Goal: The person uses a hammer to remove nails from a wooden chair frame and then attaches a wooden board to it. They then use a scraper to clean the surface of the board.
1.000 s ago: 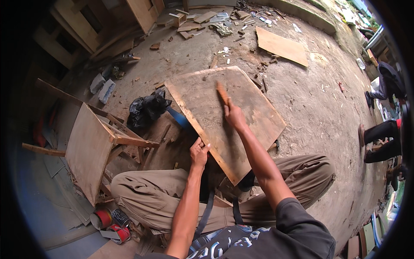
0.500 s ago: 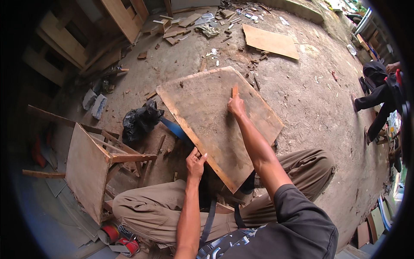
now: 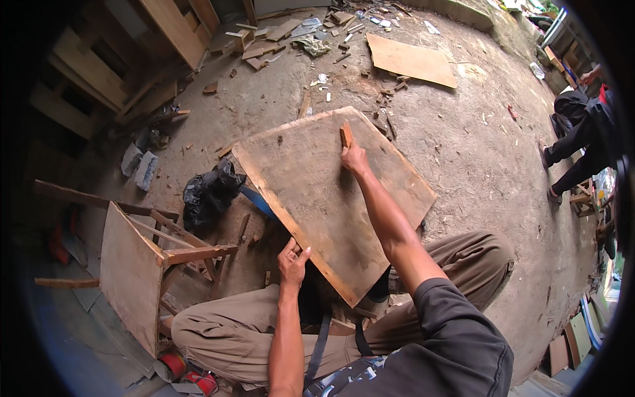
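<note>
A large brown wooden board [image 3: 311, 192] lies tilted across my legs and the dirt ground. My right hand [image 3: 354, 157] reaches to its far part and presses a small orange-brown block [image 3: 345, 134] flat against the surface. My left hand [image 3: 292, 258] grips the board's near left edge, fingers curled over it. My khaki trousers [image 3: 231, 331] show under the board.
A black plastic bag [image 3: 210, 192] and a blue item lie left of the board. An overturned wooden stool frame [image 3: 142, 264] stands at the left. Wood scraps and a flat plywood sheet [image 3: 411, 61] lie farther off. Another person [image 3: 582, 139] stands at the right edge.
My right hand with the block has slid farther up the board, away from me. My left hand keeps its hold on the edge.
</note>
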{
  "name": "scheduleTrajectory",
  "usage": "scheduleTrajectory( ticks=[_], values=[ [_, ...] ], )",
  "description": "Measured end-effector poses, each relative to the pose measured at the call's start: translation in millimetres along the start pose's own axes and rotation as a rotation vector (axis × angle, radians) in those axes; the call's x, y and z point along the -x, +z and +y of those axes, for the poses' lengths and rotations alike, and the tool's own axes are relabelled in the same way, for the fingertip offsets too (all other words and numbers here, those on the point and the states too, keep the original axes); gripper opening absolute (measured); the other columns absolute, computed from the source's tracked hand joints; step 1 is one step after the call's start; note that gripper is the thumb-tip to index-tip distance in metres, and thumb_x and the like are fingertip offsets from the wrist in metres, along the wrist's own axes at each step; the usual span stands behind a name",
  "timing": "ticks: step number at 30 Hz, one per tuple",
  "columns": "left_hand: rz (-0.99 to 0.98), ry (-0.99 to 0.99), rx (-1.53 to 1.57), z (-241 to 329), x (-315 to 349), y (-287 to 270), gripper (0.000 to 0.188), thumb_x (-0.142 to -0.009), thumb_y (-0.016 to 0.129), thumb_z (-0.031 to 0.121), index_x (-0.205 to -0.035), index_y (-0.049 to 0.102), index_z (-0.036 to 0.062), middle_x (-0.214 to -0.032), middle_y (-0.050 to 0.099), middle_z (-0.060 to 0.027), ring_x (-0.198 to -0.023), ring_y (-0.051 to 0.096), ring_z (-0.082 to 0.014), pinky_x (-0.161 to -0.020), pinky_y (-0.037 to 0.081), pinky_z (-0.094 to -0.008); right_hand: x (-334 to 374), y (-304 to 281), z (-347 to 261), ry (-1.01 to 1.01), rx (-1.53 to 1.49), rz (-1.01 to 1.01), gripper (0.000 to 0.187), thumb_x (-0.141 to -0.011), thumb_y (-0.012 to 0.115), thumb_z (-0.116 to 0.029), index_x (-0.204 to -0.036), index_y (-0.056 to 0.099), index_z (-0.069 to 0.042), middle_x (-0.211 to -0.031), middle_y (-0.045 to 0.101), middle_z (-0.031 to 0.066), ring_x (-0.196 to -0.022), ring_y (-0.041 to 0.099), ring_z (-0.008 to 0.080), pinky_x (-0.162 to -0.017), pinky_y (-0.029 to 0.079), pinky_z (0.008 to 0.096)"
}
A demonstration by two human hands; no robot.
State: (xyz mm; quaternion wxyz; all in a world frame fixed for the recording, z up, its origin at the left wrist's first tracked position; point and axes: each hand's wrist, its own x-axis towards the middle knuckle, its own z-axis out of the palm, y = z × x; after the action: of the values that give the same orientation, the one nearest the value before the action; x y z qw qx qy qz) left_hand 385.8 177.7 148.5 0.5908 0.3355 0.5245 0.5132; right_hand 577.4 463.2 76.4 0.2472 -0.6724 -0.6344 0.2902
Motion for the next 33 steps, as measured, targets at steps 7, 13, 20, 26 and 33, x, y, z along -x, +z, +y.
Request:
scheduleTrajectory(
  ticks=[7,13,20,26,33],
  values=[
    [0.040,-0.020,-0.006,1,0,-3,0.044,-0.082,0.059,-0.001,-0.125,0.050,-0.0073,-0.111,0.063,-0.0108,-0.101,0.057,-0.0151,-0.093,0.040,-0.0271,17,3,12,-0.036,-0.003,-0.013,0.054,-0.089,0.054,-0.025,-0.137,0.041,-0.004,-0.095,0.061,0.0324,-0.091,0.061,0.0457,-0.080,0.049,0.0485],
    [0.010,0.011,-0.063,-5,-11,-11,0.040,-0.083,0.057,-0.002,-0.123,0.052,-0.0068,-0.110,0.063,-0.0112,-0.098,0.058,-0.0147,-0.089,0.042,-0.0259,30,1,17,-0.153,-0.031,-0.019,0.052,-0.089,0.054,-0.023,-0.136,0.042,-0.005,-0.094,0.061,0.0322,-0.091,0.061,0.0460,-0.078,0.048,0.0492],
    [0.042,0.025,-0.014,-10,0,-8,0.046,-0.082,0.057,-0.002,-0.127,0.049,-0.0068,-0.113,0.062,-0.0112,-0.102,0.057,-0.0156,-0.093,0.041,-0.0272,55,9,-2,-0.402,-0.095,-0.060,0.053,-0.091,0.056,-0.021,-0.136,0.039,0.000,-0.095,0.062,0.0303,-0.089,0.061,0.0449,-0.076,0.049,0.0473],
    [0.024,0.053,0.000,-5,-8,-7,0.041,-0.082,0.055,-0.003,-0.123,0.051,-0.0061,-0.109,0.063,-0.0102,-0.099,0.057,-0.0142,-0.091,0.041,-0.0270,114,19,-56,-0.640,-0.187,-0.277,0.056,-0.091,0.055,-0.022,-0.141,0.034,-0.006,-0.087,0.059,0.0272,-0.083,0.060,0.0424,-0.073,0.048,0.0463],
    [0.015,0.060,0.005,-7,-18,8,0.041,-0.081,0.054,-0.005,-0.122,0.052,-0.0063,-0.108,0.064,-0.0106,-0.098,0.058,-0.0145,-0.090,0.042,-0.0270,74,-6,49,0.057,0.183,0.099,0.059,-0.090,0.050,-0.024,-0.141,0.033,-0.001,-0.077,0.063,0.0290,-0.068,0.062,0.0458,-0.065,0.051,0.0528]
  ],
)
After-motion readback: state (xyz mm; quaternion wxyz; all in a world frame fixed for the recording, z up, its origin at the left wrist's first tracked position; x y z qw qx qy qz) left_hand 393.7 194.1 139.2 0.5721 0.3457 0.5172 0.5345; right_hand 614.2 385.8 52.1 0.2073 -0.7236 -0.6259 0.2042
